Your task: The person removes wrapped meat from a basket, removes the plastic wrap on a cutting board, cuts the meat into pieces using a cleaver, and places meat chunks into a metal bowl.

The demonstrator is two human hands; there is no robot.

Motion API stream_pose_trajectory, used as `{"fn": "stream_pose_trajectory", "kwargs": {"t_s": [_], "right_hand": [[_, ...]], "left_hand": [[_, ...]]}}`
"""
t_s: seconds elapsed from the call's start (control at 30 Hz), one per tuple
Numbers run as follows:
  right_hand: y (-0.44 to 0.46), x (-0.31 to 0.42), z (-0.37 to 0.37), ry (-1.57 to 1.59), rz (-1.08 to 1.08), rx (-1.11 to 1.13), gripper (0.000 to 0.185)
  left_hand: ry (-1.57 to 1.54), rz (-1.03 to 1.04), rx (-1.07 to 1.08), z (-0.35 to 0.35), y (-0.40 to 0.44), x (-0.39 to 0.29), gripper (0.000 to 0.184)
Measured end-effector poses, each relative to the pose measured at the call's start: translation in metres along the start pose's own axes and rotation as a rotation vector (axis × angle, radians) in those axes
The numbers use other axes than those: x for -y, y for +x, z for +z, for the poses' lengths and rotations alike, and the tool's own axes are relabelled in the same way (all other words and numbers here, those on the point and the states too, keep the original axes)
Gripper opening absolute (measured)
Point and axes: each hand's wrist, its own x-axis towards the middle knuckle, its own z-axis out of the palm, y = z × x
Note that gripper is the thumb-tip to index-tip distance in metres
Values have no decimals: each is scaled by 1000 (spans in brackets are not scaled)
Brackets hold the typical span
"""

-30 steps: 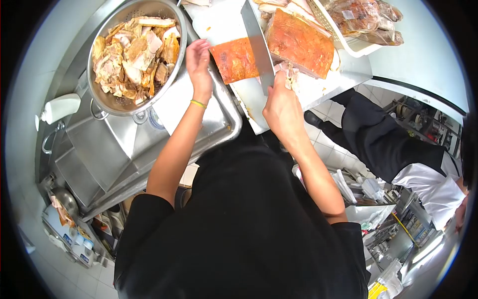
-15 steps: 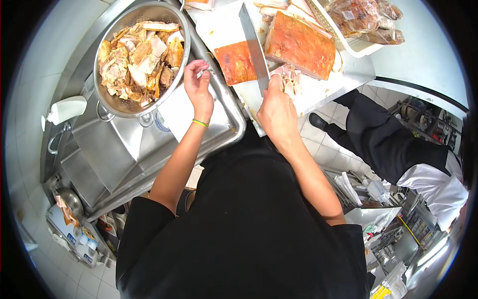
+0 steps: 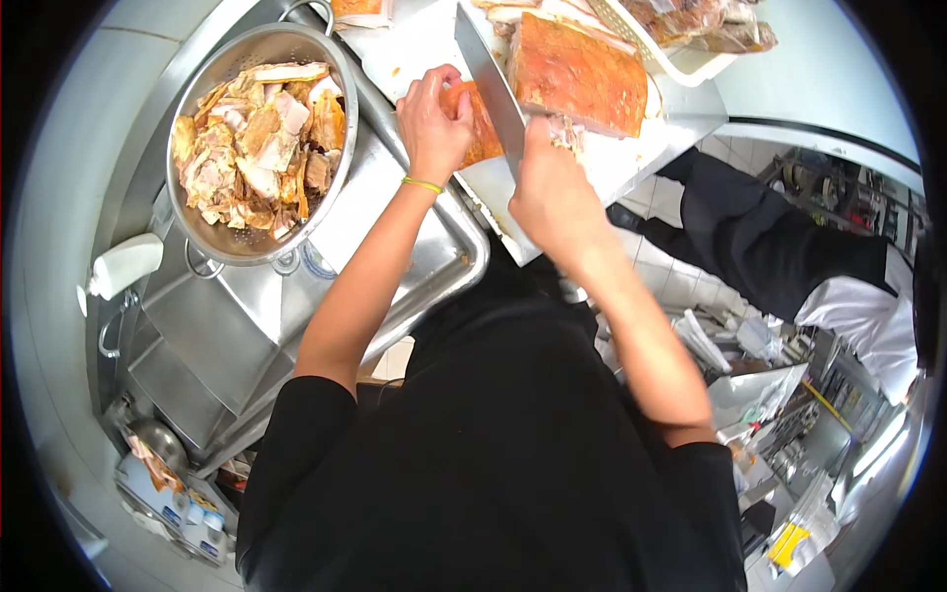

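My right hand (image 3: 555, 187) grips the handle of a long, broad-bladed knife (image 3: 493, 89). The blade stands between a smaller piece of roast pork (image 3: 481, 130) and a large block of roast pork (image 3: 577, 74), both with orange-brown skin. My left hand (image 3: 434, 118) is closed over the left side of the smaller piece, hiding part of it. Pale meat scraps (image 3: 566, 133) lie beside the knife, partly behind my right hand. All of this rests on a white cutting board (image 3: 612, 163).
Left of the board, a steel colander (image 3: 271, 254) full of chopped meat stands over the steel sink (image 3: 212, 335). A white basket (image 3: 681, 74) holds wrapped meat at the upper right. A white bottle (image 3: 126, 266) is by the tap. Another person (image 3: 779, 232) stands to the right.
My left hand has moved up and right from beside the board and taken hold of the smaller pork piece. The knife stays between the two pieces as the view shifts slightly.
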Motion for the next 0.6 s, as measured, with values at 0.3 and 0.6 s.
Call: {"fn": "stream_pose_trajectory", "kwargs": {"t_s": [0.3, 0.6], "right_hand": [[-1, 26, -39, -230, -16, 197, 29], [-9, 33, -37, -249, 8, 192, 26]], "left_hand": [[127, 106, 41, 0, 5, 2, 28], [203, 182, 51, 6, 3, 5, 28]]}}
